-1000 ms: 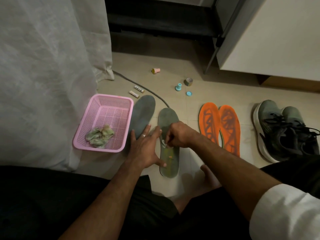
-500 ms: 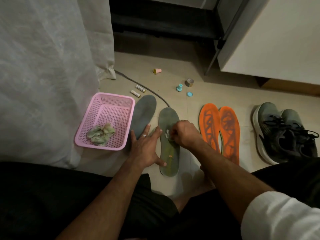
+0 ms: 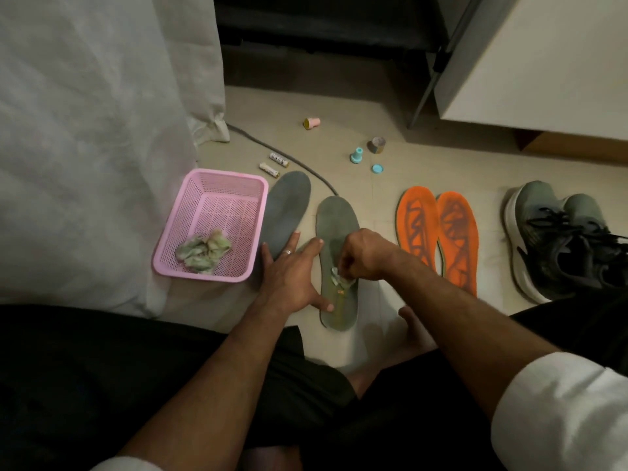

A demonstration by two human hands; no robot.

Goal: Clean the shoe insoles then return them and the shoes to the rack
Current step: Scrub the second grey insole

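Observation:
Two grey insoles lie on the tiled floor: one [image 3: 287,209] beside the basket, the other [image 3: 334,219] in front of me. My left hand [image 3: 292,273] lies flat, fingers spread, with its thumb on the near insole's left edge. My right hand [image 3: 365,254] is closed on a small white wipe [image 3: 338,278] and presses it onto that insole's middle. Two orange insoles [image 3: 438,232] lie side by side to the right. A pair of dark grey laced shoes [image 3: 560,236] stands at the far right.
A pink mesh basket [image 3: 207,198] holds crumpled used wipes [image 3: 204,249] at left, against a white cloth cover. Two batteries [image 3: 274,164], a grey cable [image 3: 289,158] and small caps [image 3: 356,155] lie on the floor behind. My bare foot [image 3: 413,329] rests near the insole's heel. A white cabinet stands back right.
My right hand slid the wipe up the insole toward the toe, then back down to the middle. My left hand stayed in place.

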